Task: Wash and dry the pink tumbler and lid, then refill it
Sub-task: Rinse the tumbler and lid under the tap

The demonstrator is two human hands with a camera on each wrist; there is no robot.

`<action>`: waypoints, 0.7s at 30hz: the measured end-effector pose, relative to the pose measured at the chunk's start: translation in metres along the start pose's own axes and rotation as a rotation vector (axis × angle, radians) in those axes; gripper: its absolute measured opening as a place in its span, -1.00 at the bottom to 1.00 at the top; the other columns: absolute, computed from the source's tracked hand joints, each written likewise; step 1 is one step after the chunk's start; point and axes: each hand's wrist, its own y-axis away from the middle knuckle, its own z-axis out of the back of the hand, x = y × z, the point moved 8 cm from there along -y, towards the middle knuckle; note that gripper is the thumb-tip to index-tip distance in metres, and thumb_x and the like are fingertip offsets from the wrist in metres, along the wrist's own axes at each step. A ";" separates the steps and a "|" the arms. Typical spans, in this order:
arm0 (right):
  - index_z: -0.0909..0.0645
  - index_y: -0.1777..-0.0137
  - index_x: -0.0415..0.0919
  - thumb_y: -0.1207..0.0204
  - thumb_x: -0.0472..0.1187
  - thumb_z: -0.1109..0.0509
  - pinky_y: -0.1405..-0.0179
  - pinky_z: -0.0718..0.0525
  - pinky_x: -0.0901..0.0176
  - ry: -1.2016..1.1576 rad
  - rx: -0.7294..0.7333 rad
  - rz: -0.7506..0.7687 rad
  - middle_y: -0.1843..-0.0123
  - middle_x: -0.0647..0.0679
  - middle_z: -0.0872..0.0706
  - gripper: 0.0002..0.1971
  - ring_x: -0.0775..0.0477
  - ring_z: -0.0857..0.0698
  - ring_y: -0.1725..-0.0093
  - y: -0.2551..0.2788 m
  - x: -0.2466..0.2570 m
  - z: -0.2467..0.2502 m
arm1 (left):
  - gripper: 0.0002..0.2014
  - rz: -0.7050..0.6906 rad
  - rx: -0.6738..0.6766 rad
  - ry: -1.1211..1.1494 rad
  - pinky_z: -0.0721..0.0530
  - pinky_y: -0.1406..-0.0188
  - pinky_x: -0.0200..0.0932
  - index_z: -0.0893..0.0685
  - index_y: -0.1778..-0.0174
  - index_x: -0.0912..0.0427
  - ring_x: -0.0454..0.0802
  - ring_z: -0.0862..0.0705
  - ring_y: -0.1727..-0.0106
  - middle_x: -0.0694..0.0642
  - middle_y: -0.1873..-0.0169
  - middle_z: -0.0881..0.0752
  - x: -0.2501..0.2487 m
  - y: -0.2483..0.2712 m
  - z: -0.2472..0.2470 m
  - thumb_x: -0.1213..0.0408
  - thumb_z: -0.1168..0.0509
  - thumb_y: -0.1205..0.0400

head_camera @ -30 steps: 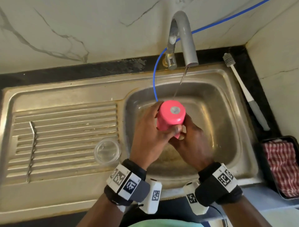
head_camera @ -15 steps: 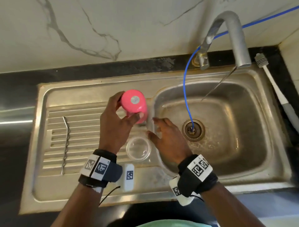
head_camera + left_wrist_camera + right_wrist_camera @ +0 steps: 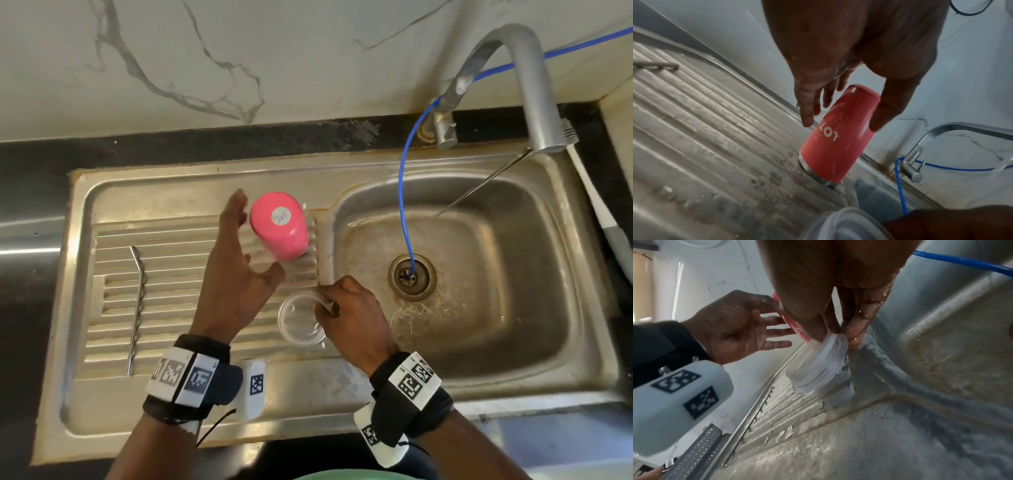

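Since half a second ago the left hand (image 3: 236, 274) has let go of the pink tumbler (image 3: 279, 228); it now stands upside down on the ribbed drainboard (image 3: 164, 274), and the hand is open, fingers spread just beside it. At about 5 o'clock from the tumbler, the right hand (image 3: 349, 315) pinches the rim of the clear lid (image 3: 298, 320). To do this well, I think the lid should be lifted by its edge and carried to the running tap (image 3: 527, 85) at 2 o'clock.

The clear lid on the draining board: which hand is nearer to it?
Right. The right hand pinches the rim of the clear lid. The left hand, open, is apart from it, beside the upside-down pink tumbler.
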 end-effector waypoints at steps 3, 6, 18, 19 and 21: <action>-0.84 -0.20 -0.03 -0.63 -0.18 -0.49 -0.01 -0.72 0.17 -0.025 -0.004 0.021 -0.02 0.02 -0.68 -0.80 0.05 -0.71 0.10 0.005 -0.010 0.027 | -0.02 -0.283 -0.175 0.049 -0.57 -0.53 0.59 -0.10 -0.87 0.25 0.11 -0.23 -0.85 0.15 -0.87 -0.12 -0.042 0.027 0.021 0.35 -0.36 -0.48; -0.85 -0.07 -0.11 -0.58 -0.23 -0.56 -0.02 -0.72 0.02 0.038 -0.064 0.016 0.06 0.01 -0.71 -0.88 -0.03 -0.71 0.14 -0.001 -0.033 0.072 | -0.13 -0.502 -0.245 0.067 -0.65 -0.52 0.39 -0.29 -0.70 0.37 0.31 -0.35 -0.79 0.45 -0.74 -0.32 -0.085 0.052 0.014 0.59 -0.24 -0.36; -0.85 -0.16 -0.04 -0.58 0.04 -0.57 0.03 -0.50 0.62 -0.112 -0.461 -0.142 0.00 0.02 -0.84 -0.75 0.10 -0.77 -0.01 -0.060 -0.100 0.231 | -0.77 0.264 0.099 0.455 -0.76 -0.32 0.37 -0.72 -0.20 -0.15 0.05 -0.80 -0.20 0.04 -0.15 -0.85 -0.075 -0.040 -0.214 -0.12 -0.32 -0.71; -0.85 -0.18 -0.04 -0.58 0.03 -0.57 0.01 -0.53 0.63 -0.111 -0.483 -0.139 -0.01 0.03 -0.83 -0.74 0.10 -0.77 -0.01 -0.059 -0.101 0.234 | -0.72 0.339 0.097 0.546 -0.75 -0.31 0.30 -0.71 -0.26 -0.06 0.03 -0.79 -0.18 0.09 -0.18 -0.85 -0.075 -0.044 -0.225 -0.08 -0.35 -0.71; -0.86 -0.10 -0.13 -0.61 -0.03 -0.53 -0.05 -0.67 0.34 -0.108 -0.503 -0.135 0.06 -0.03 -0.85 -0.78 0.00 -0.78 0.04 -0.058 -0.105 0.233 | -0.73 0.380 0.014 0.633 -0.72 -0.11 0.10 -0.70 -0.27 0.05 0.00 -0.75 -0.05 0.10 -0.10 -0.83 -0.078 -0.051 -0.227 0.04 -0.39 -0.71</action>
